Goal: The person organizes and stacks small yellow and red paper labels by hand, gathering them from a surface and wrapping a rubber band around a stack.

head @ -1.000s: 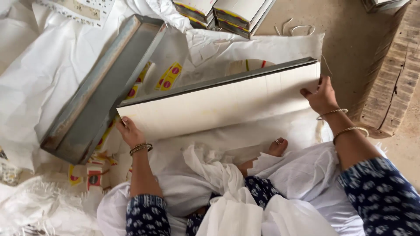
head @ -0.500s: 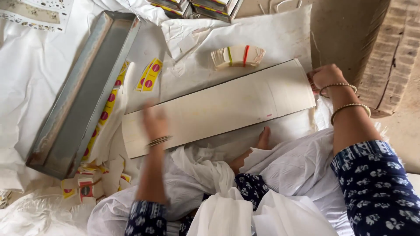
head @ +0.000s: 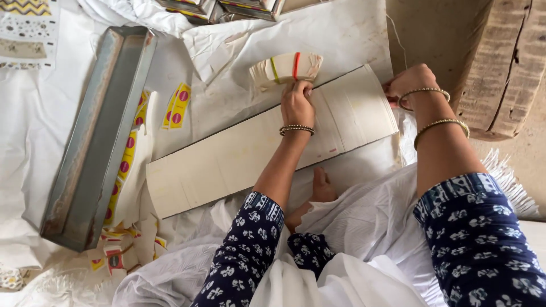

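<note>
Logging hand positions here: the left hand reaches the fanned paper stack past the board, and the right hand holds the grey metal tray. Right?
Not quite. In the head view the right hand holds the board's end, not the tray, which lies untouched. The left hand does reach the paper stack.

I am looking steeply down from my single head camera, close above the long cream cardboard board [head: 273, 142] lying across the white floor cloth [head: 34, 148].

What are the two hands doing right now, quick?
Left hand: fingers closed on the fanned stack of cards.
Right hand: curled on the right end of the long pale board; grip cannot be told.
</note>
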